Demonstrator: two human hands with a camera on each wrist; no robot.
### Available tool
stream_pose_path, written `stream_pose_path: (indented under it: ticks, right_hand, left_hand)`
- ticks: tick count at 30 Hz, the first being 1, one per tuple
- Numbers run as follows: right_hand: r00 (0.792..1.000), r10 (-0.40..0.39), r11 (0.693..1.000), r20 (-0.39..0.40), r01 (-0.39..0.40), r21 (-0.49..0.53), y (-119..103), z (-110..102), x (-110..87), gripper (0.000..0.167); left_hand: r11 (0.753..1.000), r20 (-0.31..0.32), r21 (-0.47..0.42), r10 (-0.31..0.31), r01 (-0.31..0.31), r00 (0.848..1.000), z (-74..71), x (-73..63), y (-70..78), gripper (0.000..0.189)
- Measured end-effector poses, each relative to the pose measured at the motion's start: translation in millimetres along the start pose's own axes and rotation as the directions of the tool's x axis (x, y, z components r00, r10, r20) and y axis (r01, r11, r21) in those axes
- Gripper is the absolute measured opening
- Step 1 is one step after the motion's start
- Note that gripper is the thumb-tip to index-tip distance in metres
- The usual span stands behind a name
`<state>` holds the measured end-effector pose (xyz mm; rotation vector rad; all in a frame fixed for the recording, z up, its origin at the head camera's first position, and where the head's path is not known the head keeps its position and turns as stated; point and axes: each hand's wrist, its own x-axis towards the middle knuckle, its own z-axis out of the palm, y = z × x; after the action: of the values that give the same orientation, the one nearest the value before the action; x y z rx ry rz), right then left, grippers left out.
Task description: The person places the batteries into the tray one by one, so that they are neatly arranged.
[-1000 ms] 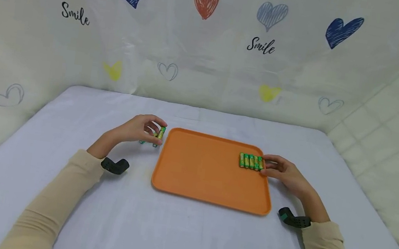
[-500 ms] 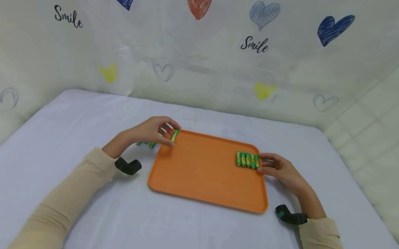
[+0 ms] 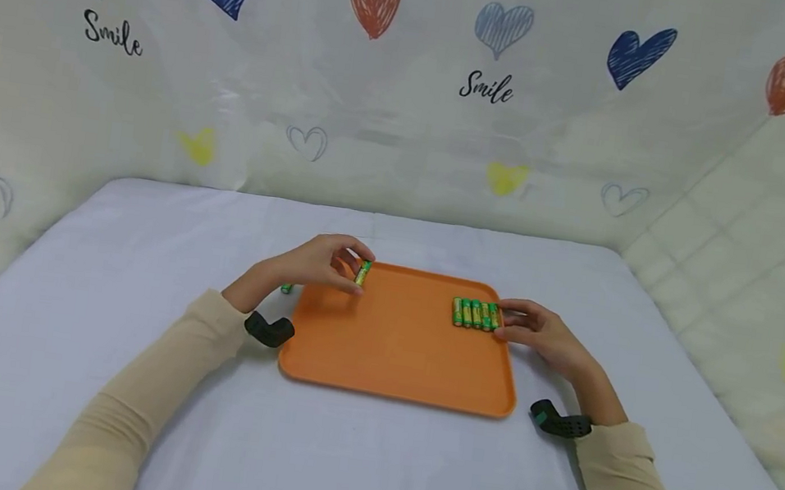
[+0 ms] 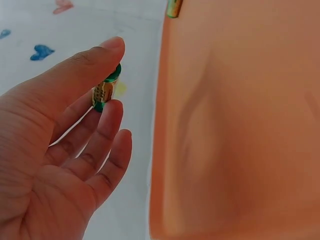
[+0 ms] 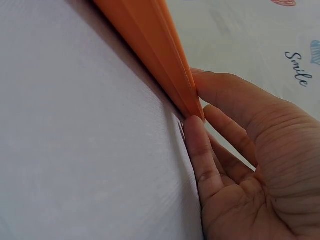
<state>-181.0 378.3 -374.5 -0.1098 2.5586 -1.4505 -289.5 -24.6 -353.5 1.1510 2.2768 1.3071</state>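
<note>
My left hand pinches one green and yellow battery between thumb and fingertips, above the left end of an orange tray. In the left wrist view that battery stands between the thumb and the fingers, partly covered. My right hand holds the tray's right rim; the right wrist view shows its thumb and a finger against the tray's edge. Just inside that rim lies a row of several batteries, side by side. Another battery lies on the table left of the tray, partly hidden behind the left hand.
A white cloth covers the table. Behind it hangs a pale backdrop with printed hearts. Both wrists wear a black device, such as the left one.
The left hand has carried its battery rightward, from beside the tray to over its left end. The right hand stays at the right rim, and the row of batteries has not moved on the tray.
</note>
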Motion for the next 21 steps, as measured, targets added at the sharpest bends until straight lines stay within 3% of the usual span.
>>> stream_pose_path:
  ticks: [21]
  right_hand:
    - [1.0,0.019,1.0,-0.016,-0.019,0.02,0.7,0.3,0.1,0.062]
  left_hand:
    - [0.999,0.078,-0.025,0.032,-0.03,0.996,37.9,41.8,14.7,0.056]
